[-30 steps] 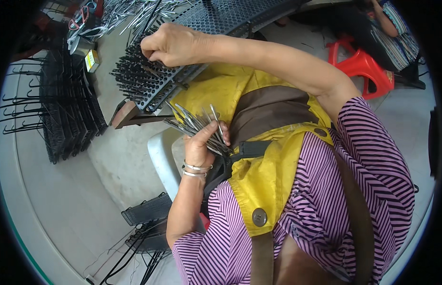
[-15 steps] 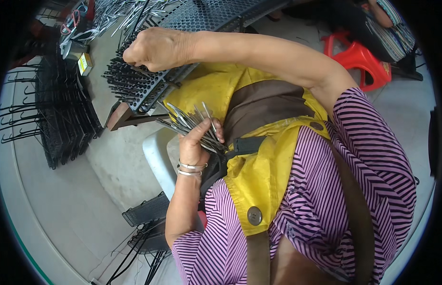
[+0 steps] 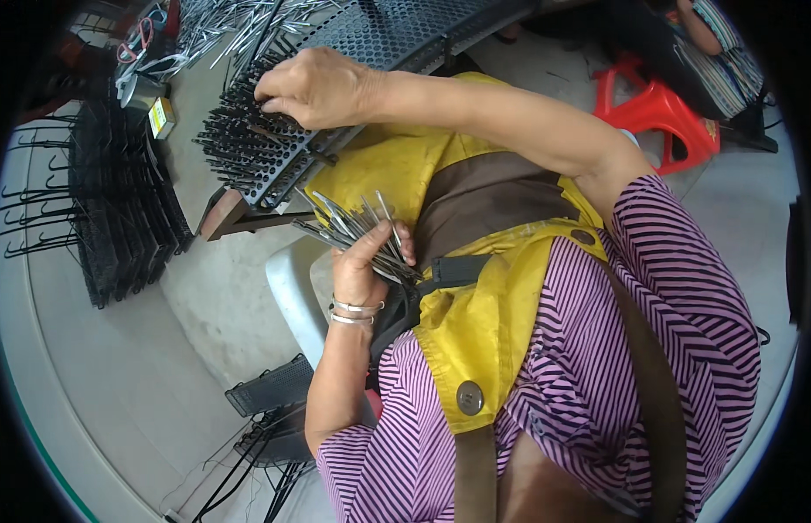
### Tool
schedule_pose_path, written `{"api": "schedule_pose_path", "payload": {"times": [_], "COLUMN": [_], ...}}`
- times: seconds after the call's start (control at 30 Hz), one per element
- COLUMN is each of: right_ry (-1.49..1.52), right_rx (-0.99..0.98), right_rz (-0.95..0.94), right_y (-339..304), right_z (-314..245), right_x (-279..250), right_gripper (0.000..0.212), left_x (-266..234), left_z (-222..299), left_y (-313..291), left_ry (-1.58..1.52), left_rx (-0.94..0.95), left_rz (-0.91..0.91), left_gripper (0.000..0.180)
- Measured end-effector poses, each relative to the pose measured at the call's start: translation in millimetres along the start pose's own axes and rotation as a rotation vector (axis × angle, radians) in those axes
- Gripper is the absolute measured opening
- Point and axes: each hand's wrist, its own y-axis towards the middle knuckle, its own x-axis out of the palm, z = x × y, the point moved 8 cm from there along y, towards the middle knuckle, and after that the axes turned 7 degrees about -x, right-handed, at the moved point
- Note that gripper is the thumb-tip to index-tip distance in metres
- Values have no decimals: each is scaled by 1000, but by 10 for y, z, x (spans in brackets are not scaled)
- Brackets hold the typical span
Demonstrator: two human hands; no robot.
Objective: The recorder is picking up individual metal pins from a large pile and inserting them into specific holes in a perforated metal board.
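Note:
My left hand (image 3: 360,270) is closed around a bundle of thin grey metal rods (image 3: 337,223), held in front of the yellow apron (image 3: 371,179). The rods fan out from the grip, tips toward the workbench. Above a black perforated board (image 3: 392,37) is my right hand (image 3: 320,89), its thumb and fingers drawn together. Whether a rod sits in that pinch is hidden. Crowded upright in the board's holes beside and under this hand are many dark thin rods (image 3: 227,150).
Loose silvery rods (image 3: 240,26) lie heaped on the bench, near red-handled scissors (image 3: 144,37), a metal can (image 3: 142,91) and a small yellow box (image 3: 161,118). Black mesh racks with hooks (image 3: 118,209) stand left. A red stool (image 3: 663,113) and another person (image 3: 715,52) are at right.
My right hand has shifted slightly right over the board, and its fist has loosened into a pinch. My left hand keeps its hold on the metal rods.

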Motion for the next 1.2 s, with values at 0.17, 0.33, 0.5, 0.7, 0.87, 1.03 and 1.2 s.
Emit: {"api": "schedule_pose_path", "payload": {"times": [0.17,0.33,0.5,0.7,0.87,1.03,1.2], "right_ry": [29,-8,16,152,14,-115,-109], "right_rx": [16,46,154,152,13,-50,-108], "right_rz": [-175,-254,-287,-76,-190,-200,-190], "right_y": [174,205,87,-90,-304,-257,-238], "right_z": [-135,-99,42,105,6,-55,-102], "right_x": [146,226,239,6,105,197,232], "right_gripper": [18,17,19,17,18,11,12], "left_x": [11,-11,26,-37,-18,-17,-6], "left_z": [27,40,47,15,14,5,29], "left_y": [-1,-7,-6,2,7,18,10], "left_ry": [14,21,21,-13,2,-7,21], "left_rx": [11,27,21,4,6,-2,12], "left_rz": [13,25,7,39,36,29,33], "left_gripper": [15,16,16,16,16,16,15]}}
